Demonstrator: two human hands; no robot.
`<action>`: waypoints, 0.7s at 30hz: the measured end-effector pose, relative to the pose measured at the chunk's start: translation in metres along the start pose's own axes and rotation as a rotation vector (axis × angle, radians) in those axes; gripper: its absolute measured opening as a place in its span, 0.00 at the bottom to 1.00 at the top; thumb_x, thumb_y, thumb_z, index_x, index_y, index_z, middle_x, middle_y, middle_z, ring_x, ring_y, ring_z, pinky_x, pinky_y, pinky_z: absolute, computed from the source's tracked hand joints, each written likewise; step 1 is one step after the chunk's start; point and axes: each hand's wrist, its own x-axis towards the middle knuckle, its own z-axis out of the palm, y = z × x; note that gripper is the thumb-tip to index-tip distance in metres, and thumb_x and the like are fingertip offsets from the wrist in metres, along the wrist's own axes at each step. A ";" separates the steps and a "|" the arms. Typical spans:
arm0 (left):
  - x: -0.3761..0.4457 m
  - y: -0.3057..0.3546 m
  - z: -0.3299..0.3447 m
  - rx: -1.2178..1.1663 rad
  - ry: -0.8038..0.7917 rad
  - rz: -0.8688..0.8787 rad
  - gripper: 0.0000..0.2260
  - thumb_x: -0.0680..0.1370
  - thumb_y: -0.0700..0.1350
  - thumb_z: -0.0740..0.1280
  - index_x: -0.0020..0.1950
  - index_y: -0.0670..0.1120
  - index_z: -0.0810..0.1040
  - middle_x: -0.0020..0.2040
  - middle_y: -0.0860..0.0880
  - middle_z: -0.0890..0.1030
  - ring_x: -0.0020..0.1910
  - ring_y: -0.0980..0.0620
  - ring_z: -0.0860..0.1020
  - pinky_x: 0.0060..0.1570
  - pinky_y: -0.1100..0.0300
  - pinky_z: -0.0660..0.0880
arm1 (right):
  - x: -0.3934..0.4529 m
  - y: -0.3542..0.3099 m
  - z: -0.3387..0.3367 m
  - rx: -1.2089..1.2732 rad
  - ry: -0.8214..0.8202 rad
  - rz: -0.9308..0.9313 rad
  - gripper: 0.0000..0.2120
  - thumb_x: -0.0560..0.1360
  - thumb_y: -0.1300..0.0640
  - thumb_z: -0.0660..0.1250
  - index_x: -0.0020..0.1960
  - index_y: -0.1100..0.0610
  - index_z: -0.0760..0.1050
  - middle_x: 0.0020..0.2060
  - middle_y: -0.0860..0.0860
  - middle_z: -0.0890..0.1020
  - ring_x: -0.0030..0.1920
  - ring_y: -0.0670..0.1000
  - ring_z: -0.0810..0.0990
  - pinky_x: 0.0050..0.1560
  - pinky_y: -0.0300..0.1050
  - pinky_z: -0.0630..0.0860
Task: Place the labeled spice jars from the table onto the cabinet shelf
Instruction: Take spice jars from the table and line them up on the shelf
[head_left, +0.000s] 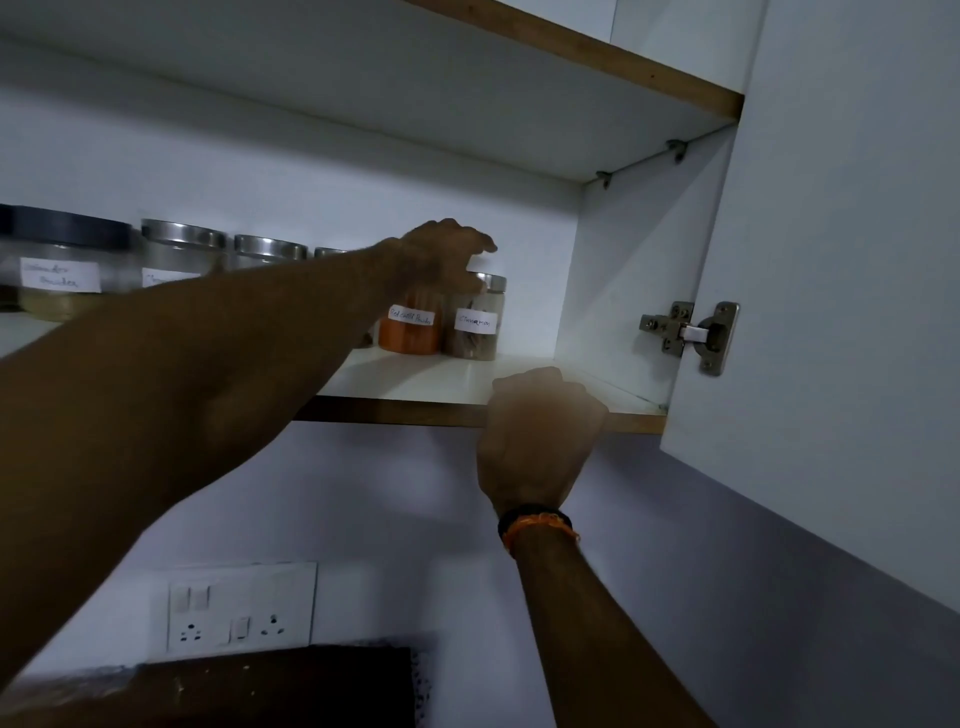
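The left hand (441, 260) is reaching over the lid of the clear jar of orange-red powder (410, 325), fingers curled down around its top — it is gripping that jar as it stands on the white cabinet shelf with the brown wooden front edge (395, 410). Touching it at three o'clock is sitting the clear steel-lidded jar of brown sticks (475, 322). The right hand (540, 415) is at five o'clock from the jars, curling over the shelf's front edge and gripping it, a dark and orange band (537, 525) on its wrist.

Out toward nine o'clock, a row of steel-lidded clear jars (179, 254) is running along the shelf, ending in a wider dark-lidded clear jar of tan powder (60, 270). At three o'clock the white cabinet door (831, 312) is hanging open on a steel hinge (691, 335). At six o'clock a white switch and socket plate (241, 608) is showing on the wall.

The task looks far along — at least six jars are already shelved, and this one seems to be getting its final setting-down. The table is out of view, so what is left cannot be told.

Labels are handwritten: "Red chilli Powder" on the orange jar, "Cinnamon" beside it, apparently "Coriander Powder" on the wide one, blurred.
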 end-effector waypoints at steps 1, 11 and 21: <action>-0.003 0.002 -0.004 -0.001 0.010 0.006 0.29 0.79 0.52 0.68 0.78 0.47 0.65 0.77 0.46 0.69 0.75 0.43 0.67 0.72 0.46 0.65 | 0.001 0.001 -0.001 0.003 -0.004 -0.002 0.16 0.78 0.53 0.57 0.40 0.57 0.80 0.38 0.51 0.78 0.40 0.51 0.73 0.51 0.48 0.64; -0.077 0.023 -0.036 -0.114 -0.117 0.012 0.31 0.79 0.52 0.70 0.78 0.45 0.63 0.75 0.44 0.71 0.71 0.43 0.71 0.68 0.48 0.70 | 0.006 -0.006 -0.029 -0.001 -0.233 -0.020 0.23 0.83 0.49 0.51 0.45 0.56 0.81 0.41 0.50 0.82 0.43 0.52 0.76 0.54 0.51 0.65; -0.173 0.058 -0.058 -0.307 -0.139 0.047 0.30 0.79 0.57 0.68 0.77 0.45 0.67 0.72 0.45 0.74 0.69 0.46 0.74 0.61 0.60 0.68 | 0.006 -0.010 -0.069 -0.030 -0.421 -0.157 0.15 0.84 0.56 0.56 0.62 0.59 0.79 0.57 0.55 0.83 0.61 0.57 0.79 0.72 0.55 0.64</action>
